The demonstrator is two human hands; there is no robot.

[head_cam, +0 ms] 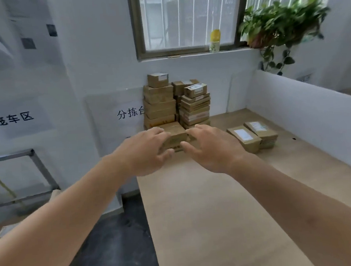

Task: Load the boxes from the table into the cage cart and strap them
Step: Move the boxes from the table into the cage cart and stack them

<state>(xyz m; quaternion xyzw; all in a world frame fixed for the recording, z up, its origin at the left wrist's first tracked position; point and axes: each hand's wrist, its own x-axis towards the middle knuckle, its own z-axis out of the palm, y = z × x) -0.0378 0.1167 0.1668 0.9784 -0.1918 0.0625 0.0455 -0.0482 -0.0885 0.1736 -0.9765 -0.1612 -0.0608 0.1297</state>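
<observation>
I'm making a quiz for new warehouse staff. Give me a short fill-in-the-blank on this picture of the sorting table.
1. The left hand and right hand close on one small ____ from both sides.
2. The tall stacks stand against the ____.
3. The two flat parcels lie on the ____.
4. The potted plant sits by the ____.

Missing words: box; wall; table; window

Both hands (184,149) grip a box (176,136)
</observation>
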